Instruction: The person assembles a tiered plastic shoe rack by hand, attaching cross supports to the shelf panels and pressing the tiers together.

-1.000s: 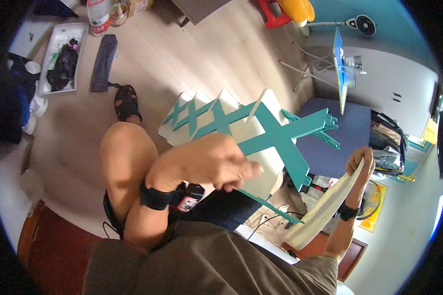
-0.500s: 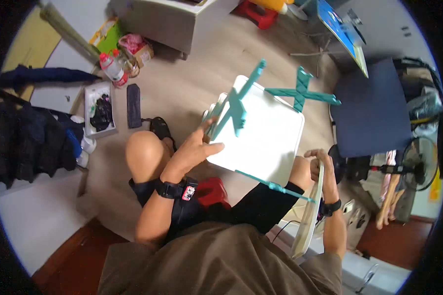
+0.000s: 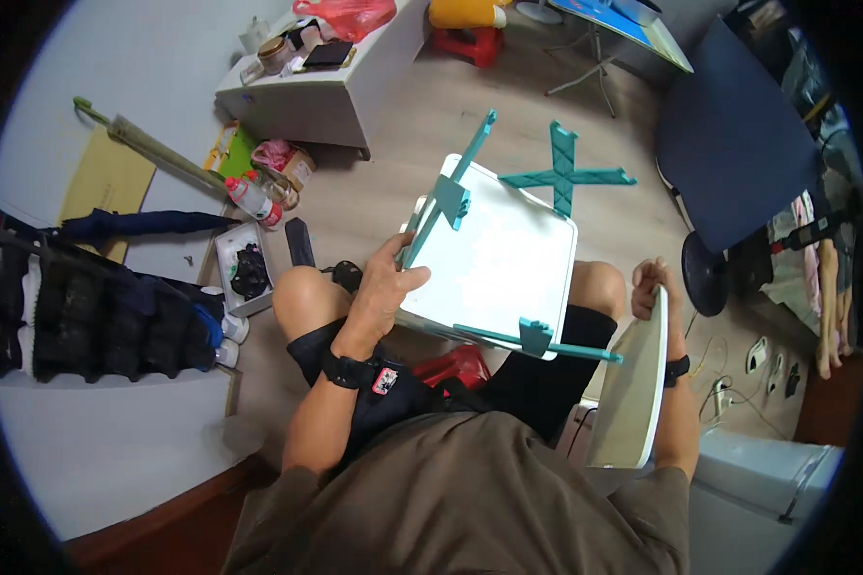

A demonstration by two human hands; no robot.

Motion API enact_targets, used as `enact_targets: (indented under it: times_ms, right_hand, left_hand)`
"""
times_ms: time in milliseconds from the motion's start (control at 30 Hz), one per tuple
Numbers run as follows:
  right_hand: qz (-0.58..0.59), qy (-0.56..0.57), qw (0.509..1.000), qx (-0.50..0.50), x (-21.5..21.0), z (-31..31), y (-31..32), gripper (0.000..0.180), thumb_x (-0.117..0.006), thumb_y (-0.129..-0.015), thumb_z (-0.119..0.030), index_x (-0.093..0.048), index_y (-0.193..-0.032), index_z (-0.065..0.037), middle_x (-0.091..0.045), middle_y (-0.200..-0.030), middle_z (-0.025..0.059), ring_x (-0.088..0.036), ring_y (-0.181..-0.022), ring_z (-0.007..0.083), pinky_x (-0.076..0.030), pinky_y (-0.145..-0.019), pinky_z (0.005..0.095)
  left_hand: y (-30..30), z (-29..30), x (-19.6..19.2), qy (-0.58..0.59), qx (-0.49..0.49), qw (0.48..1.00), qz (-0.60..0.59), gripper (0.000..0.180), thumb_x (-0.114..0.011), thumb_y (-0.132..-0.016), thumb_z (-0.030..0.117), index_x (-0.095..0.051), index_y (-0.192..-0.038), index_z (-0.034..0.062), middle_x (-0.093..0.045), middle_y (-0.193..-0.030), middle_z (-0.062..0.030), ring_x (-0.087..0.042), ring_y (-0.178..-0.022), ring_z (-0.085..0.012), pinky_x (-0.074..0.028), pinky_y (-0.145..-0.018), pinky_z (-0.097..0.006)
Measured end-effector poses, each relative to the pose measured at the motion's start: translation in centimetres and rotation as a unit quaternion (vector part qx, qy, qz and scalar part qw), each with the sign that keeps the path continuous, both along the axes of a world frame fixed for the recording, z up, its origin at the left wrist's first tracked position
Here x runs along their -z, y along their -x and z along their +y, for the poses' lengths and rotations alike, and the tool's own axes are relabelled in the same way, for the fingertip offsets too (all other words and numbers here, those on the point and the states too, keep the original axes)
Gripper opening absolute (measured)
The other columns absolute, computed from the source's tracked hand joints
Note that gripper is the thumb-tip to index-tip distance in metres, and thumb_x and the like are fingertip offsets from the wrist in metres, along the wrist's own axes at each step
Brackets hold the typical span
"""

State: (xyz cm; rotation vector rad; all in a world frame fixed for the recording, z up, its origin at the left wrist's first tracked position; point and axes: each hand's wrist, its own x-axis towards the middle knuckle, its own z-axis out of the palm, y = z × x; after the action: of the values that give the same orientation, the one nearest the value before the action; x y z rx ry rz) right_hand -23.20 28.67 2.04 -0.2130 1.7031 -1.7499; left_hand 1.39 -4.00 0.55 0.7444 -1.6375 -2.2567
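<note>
A white plastic piece with a flat, round-cornered face point(image 3: 494, 259) rests over my knees. Teal X-shaped braces stick out from its edges: one brace point(image 3: 564, 176) at the far side, another point(image 3: 453, 196) at the left and a third point(image 3: 535, 337) at the near side. My left hand point(image 3: 385, 285) grips its left edge, thumb on the white face and fingers round the side by the left brace. In my right hand point(image 3: 654, 284) is a separate white panel point(image 3: 633, 388), held by its upper end beside my right thigh. Its lower part hangs free.
Underneath me shows a red stool point(image 3: 454, 366). A blue chair point(image 3: 748, 134) stands at the far right, near a black round base point(image 3: 704, 275). Left lie a box point(image 3: 249, 266), bottles point(image 3: 254, 199) and an umbrella point(image 3: 144, 225). A white cabinet point(image 3: 307, 110) stands beyond.
The panel in my right hand has turned, showing more of its broad face, and has moved right. My left hand keeps its grip on the braced piece. The whole view has shifted.
</note>
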Motion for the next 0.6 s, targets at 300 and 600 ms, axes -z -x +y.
enact_targets:
  times_ms: [300, 600]
  right_hand:
    - [0.096, 0.180, 0.974, 0.103, 0.3, 6.1, 1.2, 0.041, -0.040, -0.097, -0.043, -0.049, -0.077, -0.009, -0.029, -0.049, -0.0060, -0.025, -0.039, 0.0038, -0.021, -0.036, 0.0204]
    - [0.019, 0.326, 0.933, 0.152, 6.1, 6.2, 1.4, 0.040, -0.034, -0.101, -0.036, -0.047, -0.076, -0.007, -0.031, -0.050, -0.0027, -0.027, -0.038, 0.0071, -0.024, -0.035, 0.0227]
  left_hand:
    - [-0.1, 6.0, -0.6, 0.044, -0.016, 0.999, -0.014, 0.053, -0.061, -0.078, -0.004, -0.044, -0.129, -0.0040, -0.062, -0.094, -0.0092, -0.061, -0.077, -0.0127, -0.049, -0.068, -0.023]
    - [-0.5, 7.3, -1.5, 0.082, 0.027, 0.986, -0.141, 0.047, -0.060, -0.080, -0.003, -0.041, -0.124, -0.0006, -0.058, -0.108, -0.0118, -0.060, -0.092, -0.0146, -0.050, -0.080, -0.027]
